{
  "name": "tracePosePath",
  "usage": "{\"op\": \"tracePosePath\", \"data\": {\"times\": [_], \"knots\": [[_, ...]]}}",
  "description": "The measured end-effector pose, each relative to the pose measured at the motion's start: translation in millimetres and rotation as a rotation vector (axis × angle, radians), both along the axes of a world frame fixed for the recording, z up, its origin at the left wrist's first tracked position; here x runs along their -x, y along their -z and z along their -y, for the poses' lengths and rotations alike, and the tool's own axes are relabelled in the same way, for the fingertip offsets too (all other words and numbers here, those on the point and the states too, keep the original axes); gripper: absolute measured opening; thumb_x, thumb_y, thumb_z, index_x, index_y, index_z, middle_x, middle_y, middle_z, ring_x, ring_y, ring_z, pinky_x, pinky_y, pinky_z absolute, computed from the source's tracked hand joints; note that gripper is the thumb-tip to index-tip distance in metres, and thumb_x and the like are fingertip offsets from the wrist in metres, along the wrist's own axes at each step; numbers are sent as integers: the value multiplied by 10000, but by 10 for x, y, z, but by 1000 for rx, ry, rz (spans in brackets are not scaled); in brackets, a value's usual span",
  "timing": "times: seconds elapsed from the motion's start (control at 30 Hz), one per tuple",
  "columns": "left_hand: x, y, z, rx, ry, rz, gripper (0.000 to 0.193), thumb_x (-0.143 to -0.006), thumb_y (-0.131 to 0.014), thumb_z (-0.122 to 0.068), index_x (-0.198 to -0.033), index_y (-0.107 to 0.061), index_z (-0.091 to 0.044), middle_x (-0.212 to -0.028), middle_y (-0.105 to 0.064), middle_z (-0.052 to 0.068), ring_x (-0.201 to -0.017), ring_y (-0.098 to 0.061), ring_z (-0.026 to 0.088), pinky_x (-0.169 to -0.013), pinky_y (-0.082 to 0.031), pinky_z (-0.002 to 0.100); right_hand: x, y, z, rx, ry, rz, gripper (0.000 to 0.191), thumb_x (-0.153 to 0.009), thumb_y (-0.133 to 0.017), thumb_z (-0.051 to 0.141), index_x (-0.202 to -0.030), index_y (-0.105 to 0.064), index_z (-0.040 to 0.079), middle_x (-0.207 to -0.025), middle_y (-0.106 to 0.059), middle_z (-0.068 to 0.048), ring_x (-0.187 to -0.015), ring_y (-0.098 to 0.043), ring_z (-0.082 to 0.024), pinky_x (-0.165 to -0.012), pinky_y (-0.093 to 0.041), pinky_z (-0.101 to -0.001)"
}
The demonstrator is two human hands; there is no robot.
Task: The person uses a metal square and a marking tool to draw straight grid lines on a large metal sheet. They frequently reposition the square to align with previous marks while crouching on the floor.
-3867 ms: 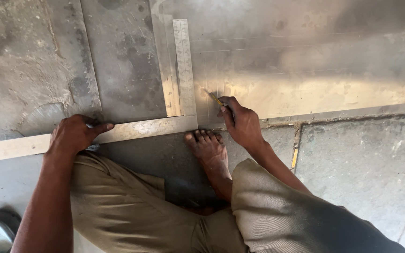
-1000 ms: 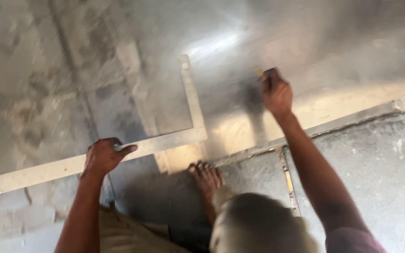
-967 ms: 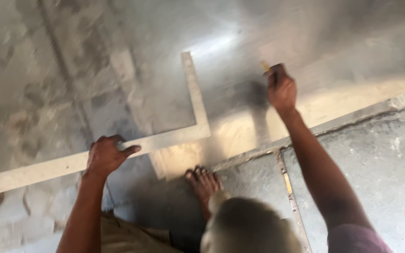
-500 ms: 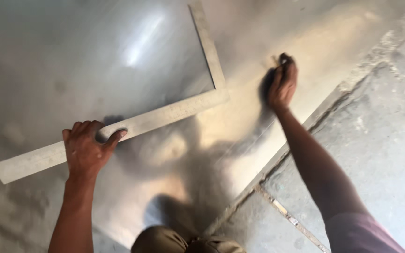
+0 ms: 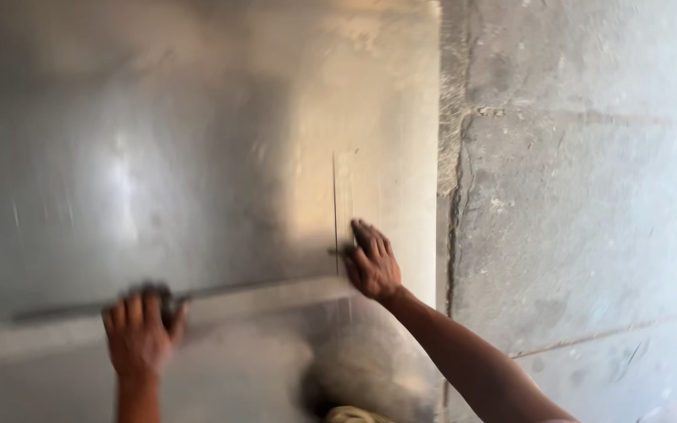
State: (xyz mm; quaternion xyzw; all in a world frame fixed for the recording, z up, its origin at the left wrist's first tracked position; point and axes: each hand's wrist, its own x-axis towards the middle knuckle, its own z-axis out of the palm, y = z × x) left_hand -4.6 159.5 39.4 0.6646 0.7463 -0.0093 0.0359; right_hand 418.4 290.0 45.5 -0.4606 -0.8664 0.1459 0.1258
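Big shiny metal sheet (image 5: 197, 157) lies flat on the floor, fills left + centre of view, glare patches on it, right edge runs straight top to bottom. Rough grey concrete floor (image 5: 581, 180) to the right of sheet, w/ a crack/joint right along the sheet edge.

Long flat metal square (image 5: 260, 294) lies on the sheet: 1 arm runs roughly left-right across lower part, 2nd thinner arm goes up from its right end, seen nearly edge-on. Left part of it blurred.

Left hand (image 5: 139, 333) low left, palm down, fingers spread + pressed on the long arm of the square; not wrapped round it. Motion-blurred.

Right hand (image 5: 371, 262) sits at the corner where the 2 arms meet, fingers curled together, touching sheet just beside the upright arm. Something small may be pinched in it, can't tell, too blurred. Forearm comes in from lower right.

Bit of khaki cloth (image 5: 350, 413) at bottom edge, between the arms.
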Motion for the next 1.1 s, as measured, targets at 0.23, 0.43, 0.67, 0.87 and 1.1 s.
{"op": "tracePosePath", "data": {"times": [0.23,0.43,0.67,0.87,1.1], "knots": [[108,111,-61,-197,50,96,487,-1040,-477,-438,-802,-637,-43,-794,-557,165,-708,-507,351,-687,-409,523,20,37,-102,101,50,75,225,-946,-696,301,-1053,-612,121,-1543,-474,-218,-1434,-454,-375,-1192,-343,-531],[102,58,-438,-172,129,161,473,-1005,-510,-471,-853,-640,-41,-839,-564,162,-761,-514,348,-725,-407,515,60,42,-103,122,72,66,199,-947,-701,317,-1065,-611,184,-1547,-493,-144,-1428,-468,-319,-1187,-378,-496],[382,-19,-1428,-129,258,165,482,-964,-547,-509,-913,-645,-39,-891,-572,160,-823,-523,345,-769,-405,505,7,-70,-220,120,92,0,200,-970,-683,294,-922,-578,131,-1561,-509,-127,-1448,-468,-299,-1189,-392,-484],[713,52,-1700,-147,430,114,510,-928,-580,-541,-964,-648,-37,-935,-580,158,-876,-531,342,-807,-403,497,-33,76,31,91,155,36,235,-1002,-604,249,-867,-577,59,-1579,-485,-148,-1467,-446,-311,-1218,-367,-487],[730,322,-1480,-219,666,22,562,-887,-617,-580,-1024,-653,-35,-987,-588,155,-938,-540,339,-852,-401,488,356,298,481,-252,715,-29,296,-1023,-514,172,-1243,-642,21,-1482,-535,-172,-1403,-485,-358,-1204,-396,-471]]}}
